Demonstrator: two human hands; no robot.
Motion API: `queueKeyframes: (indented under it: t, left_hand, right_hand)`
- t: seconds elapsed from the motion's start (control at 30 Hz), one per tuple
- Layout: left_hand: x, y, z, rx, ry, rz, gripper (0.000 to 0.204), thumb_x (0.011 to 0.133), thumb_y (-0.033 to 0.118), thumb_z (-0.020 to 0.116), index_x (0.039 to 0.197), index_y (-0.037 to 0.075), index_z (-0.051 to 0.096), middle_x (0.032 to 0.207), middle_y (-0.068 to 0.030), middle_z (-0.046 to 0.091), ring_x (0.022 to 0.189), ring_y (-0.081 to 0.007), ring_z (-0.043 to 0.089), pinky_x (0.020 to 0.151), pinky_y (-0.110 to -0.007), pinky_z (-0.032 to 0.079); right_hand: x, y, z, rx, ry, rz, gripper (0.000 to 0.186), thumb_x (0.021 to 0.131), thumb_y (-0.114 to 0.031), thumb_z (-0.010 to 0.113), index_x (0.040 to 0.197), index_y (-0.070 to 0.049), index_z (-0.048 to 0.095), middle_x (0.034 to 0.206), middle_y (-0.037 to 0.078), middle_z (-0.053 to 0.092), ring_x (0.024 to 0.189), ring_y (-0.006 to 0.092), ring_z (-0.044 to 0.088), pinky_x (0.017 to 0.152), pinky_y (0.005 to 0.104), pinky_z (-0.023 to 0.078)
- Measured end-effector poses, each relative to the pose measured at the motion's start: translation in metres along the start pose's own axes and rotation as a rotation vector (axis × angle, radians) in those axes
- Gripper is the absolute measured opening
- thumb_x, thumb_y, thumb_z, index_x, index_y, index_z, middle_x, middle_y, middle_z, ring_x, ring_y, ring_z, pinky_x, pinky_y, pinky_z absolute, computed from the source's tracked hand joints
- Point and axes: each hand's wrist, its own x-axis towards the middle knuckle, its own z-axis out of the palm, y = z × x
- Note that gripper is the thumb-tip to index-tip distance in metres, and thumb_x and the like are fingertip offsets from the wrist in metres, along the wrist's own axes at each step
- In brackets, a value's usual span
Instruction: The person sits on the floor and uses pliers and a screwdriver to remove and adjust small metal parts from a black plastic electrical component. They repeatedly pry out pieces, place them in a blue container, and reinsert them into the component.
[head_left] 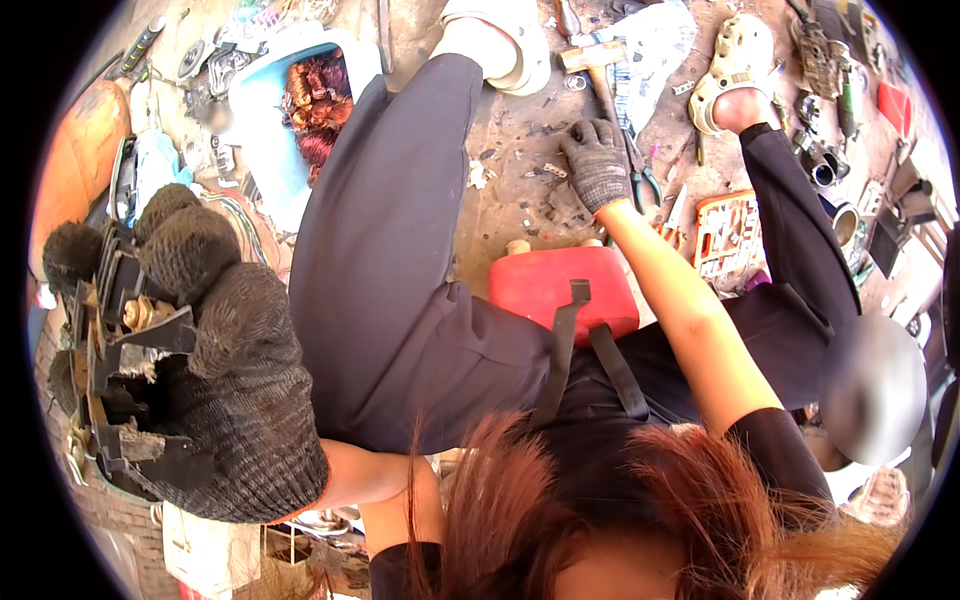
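Observation:
At the far left, close to the camera, my left hand (225,370) in a dark knitted glove is closed around a broken black housing (150,443). A brass-coloured fitting (147,313) sits inside the housing. My right hand (597,165), in a grey glove, is low over the floor with its fingers curled. The handle of a hammer (603,92) runs up to those fingers, and the hand appears closed on its end. Pliers with blue handles (650,185) lie just right of the hand.
A pale blue tub (262,150) holds copper wire coils (318,105). A red plastic block (535,285) with black straps is between my legs. An orange tray (728,235) of small parts lies by my right leg. Metal parts and tools are scattered along both sides.

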Motion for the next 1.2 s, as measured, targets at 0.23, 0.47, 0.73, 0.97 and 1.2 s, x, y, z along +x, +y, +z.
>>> queueKeyframes:
  t: [0.23, 0.47, 0.73, 0.97, 1.2]
  left_hand:
    - [-0.002, -0.005, -0.001, 0.009, -0.005, -0.005, 0.057, 0.085, 0.026, 0.058, 0.129, -0.006, 0.043, 0.115, -0.021, 0.051, 0.106, -0.0316, 0.047, 0.091, -0.042, 0.04]
    - [-0.002, -0.005, -0.001, 0.019, 0.003, -0.004, 0.057, 0.085, 0.027, 0.058, 0.129, -0.006, 0.043, 0.115, -0.0209, 0.051, 0.106, -0.0318, 0.047, 0.092, -0.042, 0.04]
    - [0.003, -0.006, 0.0, 0.032, 0.005, 0.006, 0.057, 0.086, 0.028, 0.057, 0.129, -0.006, 0.042, 0.115, -0.0209, 0.051, 0.107, -0.0321, 0.047, 0.093, -0.042, 0.04]
    - [0.018, -0.012, 0.002, 0.067, 0.033, 0.017, 0.058, 0.086, 0.029, 0.056, 0.13, -0.006, 0.042, 0.115, -0.0208, 0.051, 0.107, -0.0323, 0.047, 0.093, -0.042, 0.04]
    - [0.046, -0.009, 0.013, 0.09, 0.034, 0.031, 0.058, 0.087, 0.03, 0.056, 0.13, -0.006, 0.042, 0.115, -0.0207, 0.052, 0.108, -0.0325, 0.047, 0.094, -0.042, 0.04]
  right_hand:
    - [0.014, -0.002, 0.008, -0.091, -0.237, 0.109, 0.04, 0.068, -0.033, 0.073, 0.1, -0.01, 0.068, 0.113, 0.009, 0.056, 0.112, 0.0289, 0.048, 0.099, 0.0433, 0.036]
    - [0.042, -0.015, 0.012, -0.2, -0.462, 0.258, 0.041, 0.082, -0.022, 0.06, 0.116, 0.001, 0.063, 0.139, 0.018, 0.044, 0.118, 0.0292, 0.048, 0.108, 0.0444, 0.029]
    - [0.035, -0.006, -0.006, -0.096, -0.436, 0.155, 0.026, 0.076, -0.024, 0.064, 0.095, -0.008, 0.072, 0.125, 0.014, 0.056, 0.111, 0.0286, 0.052, 0.103, 0.0393, 0.036]
    - [0.078, 0.034, -0.045, 0.359, 0.28, 0.503, 0.029, 0.073, -0.032, 0.071, 0.079, -0.004, 0.069, 0.078, 0.015, 0.065, 0.083, 0.033, 0.06, 0.083, 0.0414, 0.045]
    - [0.173, 0.122, -0.065, 0.006, 0.671, 0.458, 0.027, 0.075, -0.038, 0.067, 0.078, -0.012, 0.071, 0.099, 0.011, 0.065, 0.099, 0.0325, 0.055, 0.088, 0.0429, 0.042]
